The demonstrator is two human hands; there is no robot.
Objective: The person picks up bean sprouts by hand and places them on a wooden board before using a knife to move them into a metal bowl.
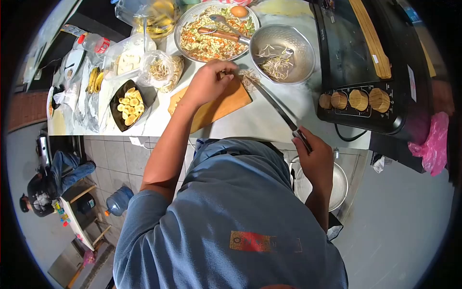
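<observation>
In my right hand (315, 156) is a knife (276, 106), gripped by its dark handle, the long blade slanting up and left across the counter. Its tip reaches a small heap of bean sprouts (249, 79) at the far right corner of the wooden cutting board (219, 108). My left hand (209, 82) hovers over the board with curled fingers close to the sprouts; whether anything is pinched in them is hidden. Just beyond the knife tip stands a hammered metal pan (305, 50) with more sprouts inside, its wooden handle (219, 33) lying across a round tray (179, 45) of chopped vegetables.
An egg (238, 11) rests on the tray. A bag of sprouts (161, 70), a plastic tub (113, 65) and a black bowl of sliced pieces (127, 107) stand left. At right sits a black oven (404, 96) with wooden knobs. A person (43, 192) sits far left.
</observation>
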